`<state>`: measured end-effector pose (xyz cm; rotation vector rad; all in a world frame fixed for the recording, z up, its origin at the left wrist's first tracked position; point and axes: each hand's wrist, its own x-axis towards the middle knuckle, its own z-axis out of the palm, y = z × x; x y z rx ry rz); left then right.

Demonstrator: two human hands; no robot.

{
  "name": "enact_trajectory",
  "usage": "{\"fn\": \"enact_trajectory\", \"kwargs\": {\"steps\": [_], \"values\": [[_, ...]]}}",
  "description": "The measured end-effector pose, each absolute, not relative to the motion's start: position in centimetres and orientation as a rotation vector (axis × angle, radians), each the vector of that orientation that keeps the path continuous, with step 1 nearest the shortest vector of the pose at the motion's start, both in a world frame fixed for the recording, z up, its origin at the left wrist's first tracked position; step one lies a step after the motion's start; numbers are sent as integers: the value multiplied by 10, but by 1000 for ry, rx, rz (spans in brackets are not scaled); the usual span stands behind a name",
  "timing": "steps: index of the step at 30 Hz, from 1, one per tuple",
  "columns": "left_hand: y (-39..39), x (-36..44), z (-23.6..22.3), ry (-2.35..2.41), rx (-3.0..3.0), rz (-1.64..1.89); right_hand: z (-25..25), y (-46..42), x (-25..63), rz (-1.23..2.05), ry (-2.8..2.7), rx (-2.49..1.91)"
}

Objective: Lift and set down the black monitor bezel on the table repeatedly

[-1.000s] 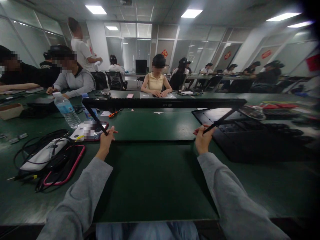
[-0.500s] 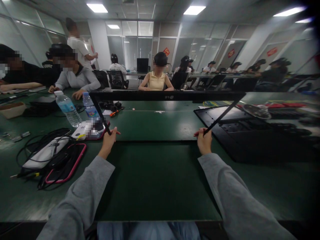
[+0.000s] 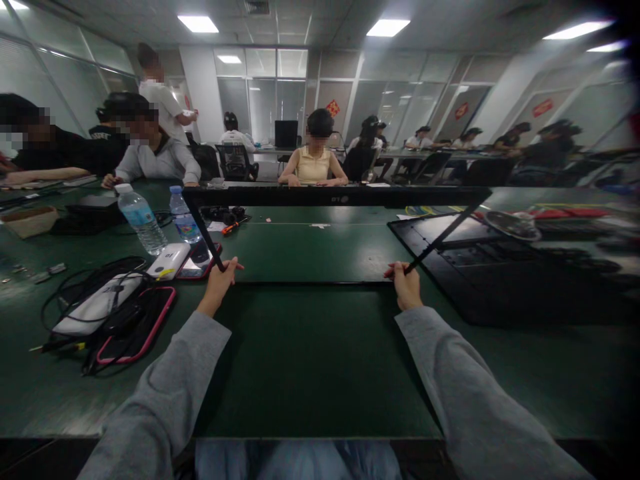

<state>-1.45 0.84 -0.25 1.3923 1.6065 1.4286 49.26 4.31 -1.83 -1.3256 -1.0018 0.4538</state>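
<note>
A thin black monitor bezel [image 3: 300, 196], an open rectangular frame with an LG logo upside down on its far bar, is held tilted above the green table [image 3: 320, 360]. My left hand [image 3: 220, 285] is closed round its left side, near the lower corner. At the opposite side my right hand [image 3: 406, 284] grips the frame in the same way. Through the bezel's opening the tabletop shows. Right of my right hand lies a large black monitor panel [image 3: 480, 280] on the table.
Two water bottles [image 3: 143, 217], a white power bank [image 3: 170, 260], a phone [image 3: 200, 261] and cables around a pink-edged phone [image 3: 137, 327] lie at the left. An orange-handled tool [image 3: 231, 227] rests beyond the bezel. A metal bowl [image 3: 513, 225] stands at the right. Several people sit around.
My view has tilted up slightly, so the scene sits a little lower. Both hands keep their hold on the bezel, which has barely moved. A seated person's hand at the left has shifted.
</note>
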Motion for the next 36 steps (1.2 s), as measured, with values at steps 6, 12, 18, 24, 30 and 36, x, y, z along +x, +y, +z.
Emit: {"fn": "enact_trajectory", "kwargs": {"steps": [6,12,18,24,30,36], "values": [[7,-13,-1,1608,1393,1436,-15,40,496,363,-1054,-1364],[10,-14,-1,1589,1405,1390,-13,37,494,461,-1044,-1423],[11,-16,-3,1610,1402,1367,-15,39,497,471,-1042,-1463],[6,-17,1,1946,1431,1287,-19,40,498,415,-1123,-1520],[-1,-14,10,2181,1512,1031,-16,38,499,240,-1222,-1709],[-1,-11,9,2342,1616,726,-20,41,504,269,-1289,-1936]]}}
